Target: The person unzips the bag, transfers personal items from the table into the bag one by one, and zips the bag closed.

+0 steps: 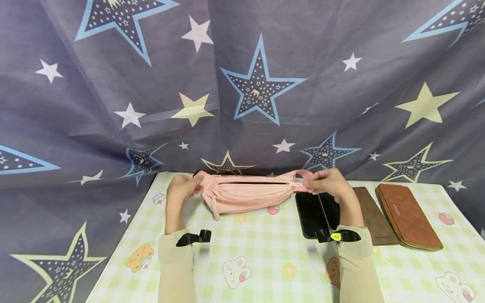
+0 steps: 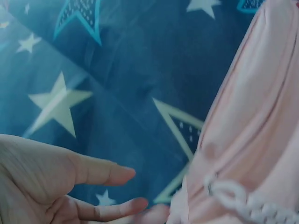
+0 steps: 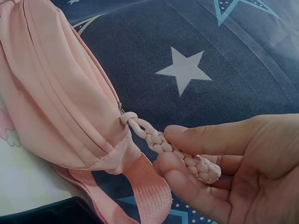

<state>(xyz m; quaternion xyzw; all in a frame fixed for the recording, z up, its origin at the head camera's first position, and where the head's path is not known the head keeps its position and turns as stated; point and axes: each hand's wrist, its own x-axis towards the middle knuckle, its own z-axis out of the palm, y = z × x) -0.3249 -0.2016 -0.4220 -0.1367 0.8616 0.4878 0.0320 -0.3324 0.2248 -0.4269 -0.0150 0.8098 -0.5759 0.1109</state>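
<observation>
A pink waist bag [image 1: 246, 193] is held up near the back of the table, its top zip parted in a dark slit. At its right end my right hand [image 1: 327, 183] pinches the braided zip pull [image 3: 182, 156] between thumb and fingers, the slider being at that end. My left hand [image 1: 183, 189] is at the bag's left end. In the left wrist view its thumb stands apart from the fingers [image 2: 112, 211], whose tips reach the bag's edge. A second braided pull [image 1: 215, 206] hangs from the front zip. Pink webbing strap [image 3: 152, 191] loops below the right end.
Right of the bag, a black flat object [image 1: 308, 216] lies partly under my right wrist. Beside it are a brown flat cover [image 1: 373, 216] and a brown quilted zip wallet [image 1: 409, 214]. A star-printed curtain [image 1: 242, 139] rises behind the checked tablecloth [image 1: 261, 240].
</observation>
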